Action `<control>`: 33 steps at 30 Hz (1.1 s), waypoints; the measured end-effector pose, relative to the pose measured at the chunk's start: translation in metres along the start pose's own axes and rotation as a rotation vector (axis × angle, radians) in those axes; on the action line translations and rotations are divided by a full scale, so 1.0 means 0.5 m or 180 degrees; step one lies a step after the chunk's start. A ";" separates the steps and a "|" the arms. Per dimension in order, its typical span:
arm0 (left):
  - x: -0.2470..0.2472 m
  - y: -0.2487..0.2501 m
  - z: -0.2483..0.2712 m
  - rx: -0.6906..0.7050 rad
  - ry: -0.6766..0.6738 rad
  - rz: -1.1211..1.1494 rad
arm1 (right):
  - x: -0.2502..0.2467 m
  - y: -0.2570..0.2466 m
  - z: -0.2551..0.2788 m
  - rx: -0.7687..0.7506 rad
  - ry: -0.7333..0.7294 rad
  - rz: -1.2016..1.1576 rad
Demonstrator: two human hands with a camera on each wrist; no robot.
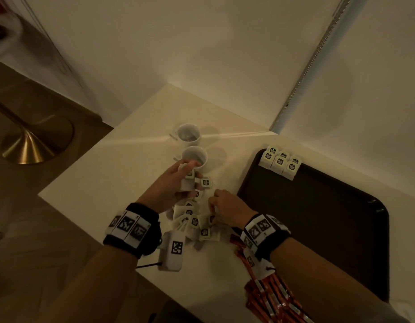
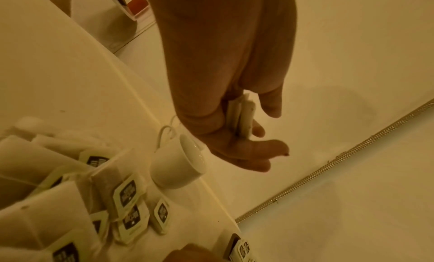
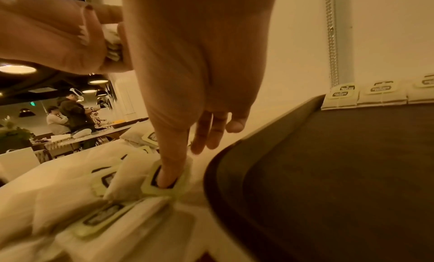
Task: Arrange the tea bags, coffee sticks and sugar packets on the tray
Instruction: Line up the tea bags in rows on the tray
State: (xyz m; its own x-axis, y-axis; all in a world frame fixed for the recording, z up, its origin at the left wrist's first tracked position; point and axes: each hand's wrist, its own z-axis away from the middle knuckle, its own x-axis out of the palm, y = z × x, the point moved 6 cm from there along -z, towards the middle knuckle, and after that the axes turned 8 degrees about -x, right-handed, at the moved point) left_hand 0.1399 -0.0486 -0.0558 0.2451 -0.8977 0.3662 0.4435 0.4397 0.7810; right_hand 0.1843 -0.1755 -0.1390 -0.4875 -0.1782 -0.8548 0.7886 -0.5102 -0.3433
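The left hand [image 1: 171, 183] is raised just above the table [image 1: 122, 173], near the closer of two white cups [image 1: 194, 158]. Its fingers and thumb pinch a small stack of tea bags [image 2: 241, 117], held on edge; in the left wrist view approx. two or three bags stand betw. the fingers.

The right hand [image 1: 227, 206] is low over the loose pile of tea bags [image 1: 193, 221] on the table, just beside the left edge of the dark tray [image 1: 318, 217]. In the right wrist view one fingertip [image 3: 168, 178] presses down on the paper tag of a tea bag [image 3: 164, 184] in the pile; the other fingers hang straight and relaxed, they hold nothing.

On the tray, in the far left corner, six tea bags [image 1: 280, 162] already stand in rows, touching each other. The rest of the tea bags lie in disorder betw. both wrists. Orange coffee sticks [image 1: 271, 297] lie on the table near the front edge, partly under the right forearm. Sugar packets: I cannot tell where they are
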 end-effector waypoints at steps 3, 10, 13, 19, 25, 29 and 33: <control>-0.002 0.007 -0.012 0.0040 0.0050 -0.0095 | -0.011 0.007 0.005 -0.0003 -0.0070 -0.0467; 0.012 -0.006 -0.030 -0.0087 -0.0165 -0.1137 | -0.178 -0.009 0.051 -0.0408 0.0331 -0.1466; 0.051 -0.004 -0.031 -0.0044 -0.0451 -0.1765 | -0.282 -0.023 0.083 -0.0633 0.0834 -0.1664; 0.136 0.063 -0.031 0.0688 -0.0352 -0.1149 | -0.430 -0.010 0.145 -0.0378 0.1721 -0.1849; 0.214 0.091 -0.041 0.0770 -0.0608 -0.0247 | -0.480 0.003 0.200 -0.0103 0.2138 -0.1168; 0.243 0.098 -0.046 0.0839 -0.0670 -0.0117 | -0.524 -0.005 0.242 -0.0076 0.2477 -0.0799; 0.257 0.099 -0.047 0.0812 -0.0714 -0.0043 | -0.553 -0.014 0.266 -0.0028 0.2424 -0.0463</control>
State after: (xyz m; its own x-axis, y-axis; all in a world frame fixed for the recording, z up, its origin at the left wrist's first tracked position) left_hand 0.2135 -0.1416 0.0183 0.0323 -0.8999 0.4349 0.2083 0.4316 0.8777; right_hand 0.2638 -0.2347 0.1514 -0.1966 0.5194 -0.8316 0.7409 -0.4769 -0.4730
